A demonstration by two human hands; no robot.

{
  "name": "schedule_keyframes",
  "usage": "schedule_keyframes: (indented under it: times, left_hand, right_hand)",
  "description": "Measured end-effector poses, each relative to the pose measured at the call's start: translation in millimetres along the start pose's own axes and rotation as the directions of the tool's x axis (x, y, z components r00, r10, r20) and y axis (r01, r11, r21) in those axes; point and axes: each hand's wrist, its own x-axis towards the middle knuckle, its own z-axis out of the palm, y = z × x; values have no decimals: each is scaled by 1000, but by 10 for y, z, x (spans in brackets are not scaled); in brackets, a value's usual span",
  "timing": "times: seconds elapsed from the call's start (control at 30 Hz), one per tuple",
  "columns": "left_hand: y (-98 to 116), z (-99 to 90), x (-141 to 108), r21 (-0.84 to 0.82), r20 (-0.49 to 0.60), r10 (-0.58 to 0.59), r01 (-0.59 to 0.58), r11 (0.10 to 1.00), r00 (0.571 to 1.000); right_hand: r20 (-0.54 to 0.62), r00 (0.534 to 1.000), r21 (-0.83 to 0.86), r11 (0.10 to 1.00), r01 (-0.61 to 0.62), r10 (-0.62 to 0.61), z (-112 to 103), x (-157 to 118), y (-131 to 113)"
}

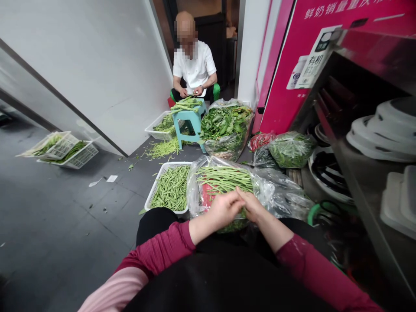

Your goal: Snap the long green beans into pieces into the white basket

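Black clothing (227, 277) is seen nearest. Left hand (225, 209) and right hand (251, 206) are brought together, fingers curled; whether anything is gripped cannot be told. Long beans (227, 177) are laid just beyond, ringed by clear plastic (194, 184). Short bean pieces (170, 188) are held in a white basket (150, 200), left. Far side: greens (185, 105) are handled by a person (195, 65) at a blue stool (191, 119).

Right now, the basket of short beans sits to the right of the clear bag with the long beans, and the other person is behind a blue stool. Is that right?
Not quite: the head view shows the basket of short beans to the left of the clear bag with the long beans. The other person is indeed behind a blue stool.
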Motion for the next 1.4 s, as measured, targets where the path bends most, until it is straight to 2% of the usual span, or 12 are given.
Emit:
schedule_keyframes:
  times: [0.13, 0.2, 0.27, 0.37, 0.47, 0.6, 0.7, 0.77, 0.93, 1.07, 1.17, 1.4]
  left_hand:
    - [-278, -58, 51, 196, -41, -107, 113, 974, 993]
    - [-452, -122, 45, 447, 15, -28, 19, 894, 999]
    - [-622, -210, 52, 647, 60, -77, 20, 762, 995]
    - [-865, -382, 119, 739, -19, -303, 218, 638, 953]
    - [-1051, -497, 219, 735, -72, -310, 260, 626, 948]
    - [-1187, -355, 344, 821, 43, -174, 65, 567, 984]
    - [-1260, -123, 427, 846, 237, -172, -116, 521, 956]
    - [-1290, -37, 464, 856, 266, -187, -143, 497, 946]
    - [-1145, -250, 468, 853, 314, -155, -207, 479, 937]
    - [-809, -437, 425, 823, 393, -43, -331, 462, 918]
    - [-625, -393, 392, 799, 423, 22, -384, 463, 906]
    - [-621, -258, 311, 831, 322, 12, -289, 475, 947]
  right_hand:
    - [289, 926, 4, 967, -255, 243, 1, -108, 58]
    - [285, 911, -13, 952, -306, 297, 9, -147, 86]
    - [240, 927, -27, 957, -290, 288, 10, -158, 86]
    - [113, 981, 26, 987, -158, 155, -33, -122, 21]
    - [-50, 997, 90, 994, 62, -58, -114, -37, -72]
    - [-126, 967, 52, 972, 229, -222, -160, 76, -111]
    - [-133, 956, -131, 961, 244, -261, -141, 126, -78]
    - [-132, 949, -292, 926, 238, -285, -147, 157, -57]
    - [-103, 909, -608, 749, 265, -405, -232, 234, -41]
    - [133, 985, -526, 834, 166, -113, -191, 177, -27]
    - [315, 938, -277, 959, -51, 141, -114, 77, -45]
    - [186, 947, -42, 965, -257, 260, -143, 50, -91]
